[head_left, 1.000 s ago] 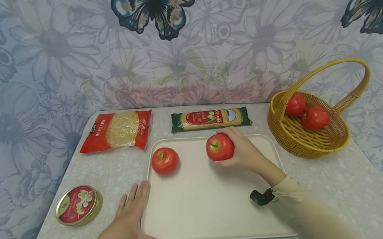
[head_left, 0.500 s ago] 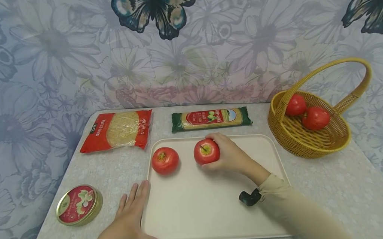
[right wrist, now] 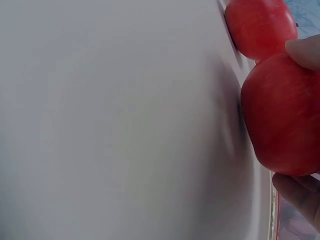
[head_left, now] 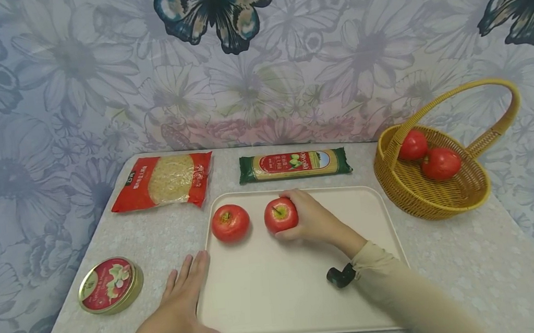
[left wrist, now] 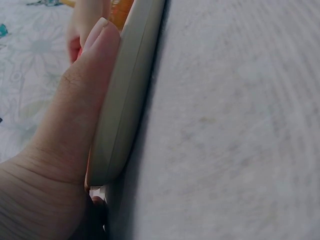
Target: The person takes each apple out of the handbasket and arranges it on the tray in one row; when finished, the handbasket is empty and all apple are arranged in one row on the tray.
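Note:
In the head view my right hand (head_left: 313,220) grips a red apple (head_left: 281,215) from its right side, over the back part of a cream tray (head_left: 277,291). The right wrist view shows a gap of shadow under this apple (right wrist: 285,115), with thumb and fingertips on opposite sides. Another apple (head_left: 230,223) sits on the tray's back left, a little apart from the held one. My left hand (head_left: 179,304) lies spread at the tray's left edge, fingers straight. Its thumb (left wrist: 75,95) rests along the tray's front left rim in the left wrist view.
A yellow wicker basket (head_left: 401,200) with two apples (head_left: 441,164) stands at the back right. Behind the tray lies a green spaghetti packet (head_left: 295,165). A red and clear food bag (head_left: 162,182) is at the back left, and a round tin (head_left: 110,286) at the left.
My right hand has carried the apple leftward across the tray, closer to the other apple, and slowed lately. The left hand has stayed in place.

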A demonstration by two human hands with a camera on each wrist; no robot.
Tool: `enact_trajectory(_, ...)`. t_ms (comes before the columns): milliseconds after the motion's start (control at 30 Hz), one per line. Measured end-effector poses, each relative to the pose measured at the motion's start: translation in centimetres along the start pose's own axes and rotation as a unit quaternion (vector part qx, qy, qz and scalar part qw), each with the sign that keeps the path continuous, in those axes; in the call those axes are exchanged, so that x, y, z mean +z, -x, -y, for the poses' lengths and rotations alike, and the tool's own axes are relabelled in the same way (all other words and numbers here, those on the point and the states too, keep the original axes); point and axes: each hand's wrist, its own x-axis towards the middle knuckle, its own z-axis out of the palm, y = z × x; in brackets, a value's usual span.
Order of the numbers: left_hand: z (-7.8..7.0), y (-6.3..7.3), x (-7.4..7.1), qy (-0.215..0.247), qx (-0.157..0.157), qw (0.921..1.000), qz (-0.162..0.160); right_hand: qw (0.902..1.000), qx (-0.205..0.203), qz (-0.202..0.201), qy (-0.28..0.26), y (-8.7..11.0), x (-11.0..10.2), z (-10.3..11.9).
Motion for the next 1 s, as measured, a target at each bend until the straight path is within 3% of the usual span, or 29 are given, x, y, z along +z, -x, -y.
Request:
enact_trajectory(500,0.0,0.01,0.13,0.006,0.002,1.0,0.002,0.9989,0.034,0.018,-0.028,-0.31,0.53,0.13)
enact_trajectory(1000,0.06,-0.12,0.13,0.005,-0.004,0.9999,0.009,0.9979,0.036,0.03,-0.045,-0.06,0.58,0.07)
